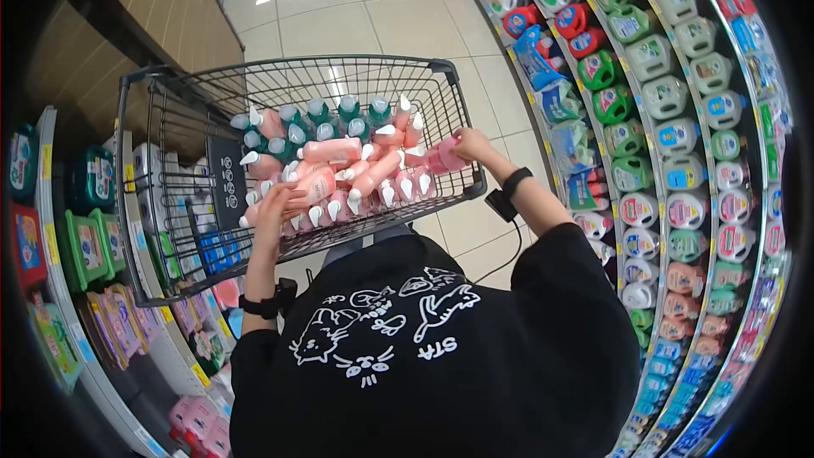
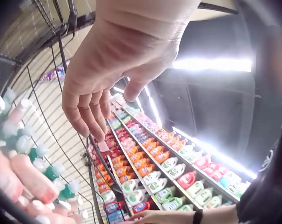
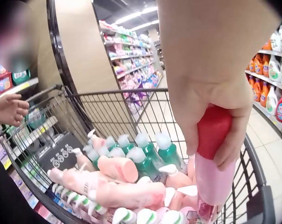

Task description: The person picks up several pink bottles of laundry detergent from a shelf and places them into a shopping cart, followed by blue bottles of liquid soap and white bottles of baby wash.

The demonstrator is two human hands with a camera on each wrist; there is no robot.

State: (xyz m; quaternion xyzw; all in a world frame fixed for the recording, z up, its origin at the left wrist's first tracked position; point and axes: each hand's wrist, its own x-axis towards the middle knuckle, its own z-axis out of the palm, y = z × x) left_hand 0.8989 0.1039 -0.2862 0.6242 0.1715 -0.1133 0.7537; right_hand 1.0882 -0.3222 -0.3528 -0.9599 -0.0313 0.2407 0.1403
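Observation:
My right hand (image 1: 471,143) grips a pink bottle with a red cap (image 3: 214,175) by its capped top. The bottle stands upright at the right end of the shopping cart (image 1: 462,106), just inside the rim. Over the cart's near left side, my left hand (image 1: 275,208) hangs with loosely bent fingers and holds nothing. Beneath and around it are pink pump bottles (image 1: 318,185), some lying on top of others that stand in rows. Teal bottles with clear pump tops (image 3: 166,154) stand behind them.
A long shelf of detergent jugs (image 1: 664,97) runs along the right. On the left stands another shelf (image 1: 51,203) with tubs and packs, below a brown panel (image 1: 161,8). Tiled floor (image 1: 407,25) shows beyond the cart.

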